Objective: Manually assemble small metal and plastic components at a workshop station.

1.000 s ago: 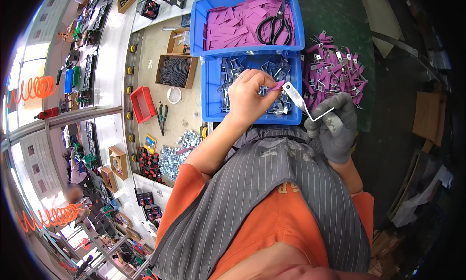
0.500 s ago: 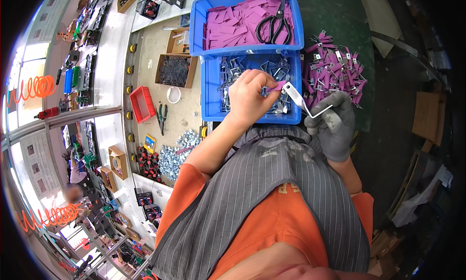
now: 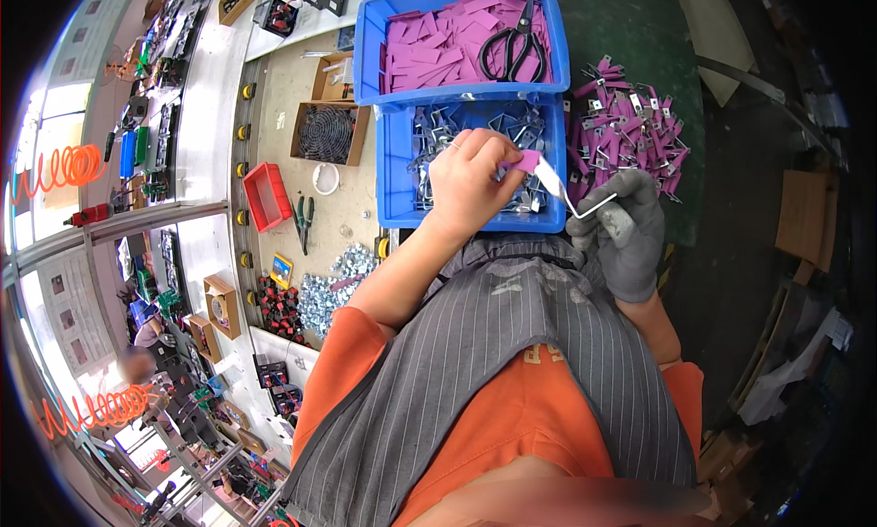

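Observation:
My bare left hand (image 3: 470,180) pinches a small flat purple sleeve (image 3: 527,161) between thumb and fingers, above the lower blue bin. My right hand (image 3: 628,235), in a grey glove, grips a bent, shiny metal bracket (image 3: 596,207) by its angled end. The bracket's other end meets the purple sleeve's right edge; glare blurs it, and I cannot tell whether it is inside. Beneath my hands, the lower blue bin (image 3: 395,175) holds loose metal brackets (image 3: 521,130). Beyond it, the upper blue bin (image 3: 370,47) contains flat purple sleeves (image 3: 438,47) and black-handled scissors (image 3: 513,54).
On the green surface to the right lies a heap of purple-sleeved brackets (image 3: 630,130). The left bench carries a red tray (image 3: 267,196), green-handled pliers (image 3: 303,224), a cardboard box of dark coils (image 3: 327,132) and a pile of small metal parts (image 3: 333,285).
The purple sleeve has turned to show more of its flat face. The bracket has shifted slightly left and tilted, its holed end now lost in glare. Both hands keep their hold.

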